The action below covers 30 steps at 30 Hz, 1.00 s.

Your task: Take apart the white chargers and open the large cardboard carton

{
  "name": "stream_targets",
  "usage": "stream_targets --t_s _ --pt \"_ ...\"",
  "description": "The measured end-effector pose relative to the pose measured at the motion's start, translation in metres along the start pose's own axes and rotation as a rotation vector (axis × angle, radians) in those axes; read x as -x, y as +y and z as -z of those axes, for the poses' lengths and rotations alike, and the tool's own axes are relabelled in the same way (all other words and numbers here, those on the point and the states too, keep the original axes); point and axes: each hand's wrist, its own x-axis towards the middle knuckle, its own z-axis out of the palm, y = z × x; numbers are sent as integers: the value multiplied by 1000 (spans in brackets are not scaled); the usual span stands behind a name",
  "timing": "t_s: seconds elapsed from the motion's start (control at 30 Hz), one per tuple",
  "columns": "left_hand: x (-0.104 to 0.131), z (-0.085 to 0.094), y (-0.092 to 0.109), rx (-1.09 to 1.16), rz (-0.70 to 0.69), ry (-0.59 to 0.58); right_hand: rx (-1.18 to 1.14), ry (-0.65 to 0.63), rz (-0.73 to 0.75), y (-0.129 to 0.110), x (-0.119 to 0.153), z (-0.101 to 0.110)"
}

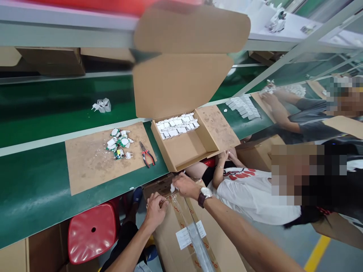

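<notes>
Over a taped carton (167, 241), my right hand (185, 186), with a watch on its wrist, is closed on a small white plastic piece (172, 187); its exact kind is unclear. My left hand (156, 210) is beside it at the carton's upper left, fingers curled together; whatever they pinch is hidden. A long strip of clear plastic (198, 243) runs down the carton over printed tape and a white paper label (183, 238). Just beyond my hands, an open cardboard box (187, 151) holds two rows of white plug adapters (177, 126) along its far side.
Left on the green bench (36, 177), a cardboard sheet (85, 162) carries circuit boards with white parts (119, 142) and red-handled pliers (146, 154). Below stands a red stool (92, 234). A person in a white shirt (249, 196) sits at right; another works farther along, near white pieces (244, 106).
</notes>
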Motion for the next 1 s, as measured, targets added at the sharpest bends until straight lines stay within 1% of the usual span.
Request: stream_targets --t_s 0.17,0.27,0.33,0.43,0.57,0.7,0.77,0.83,0.93,1.0 --pt "1 4 1 0 -23 -25 -33 -11 -38 -2 0 -1" --pt "1 7 4 -23 -24 -43 -78 19 -78 1 8 -3" --pt "0 9 7 -50 -19 -61 -119 47 -112 3 17 -8" --pt "-6 9 14 -110 -15 -102 -202 84 -194 -1 30 -25" --pt "-10 9 24 -182 -22 -163 -353 184 -325 -20 52 -63" --pt "-1 14 21 -177 -59 -221 -494 282 -415 -40 81 -102" --pt "2 16 17 -163 -68 -231 -545 313 -444 -46 90 -116" --pt "2 16 14 -148 -77 -229 -600 352 -466 -49 91 -124" --pt "-3 12 13 -121 -95 -230 -678 407 -500 -51 80 -129" --pt "-6 10 11 -99 -98 -232 -705 412 -529 -54 73 -131"
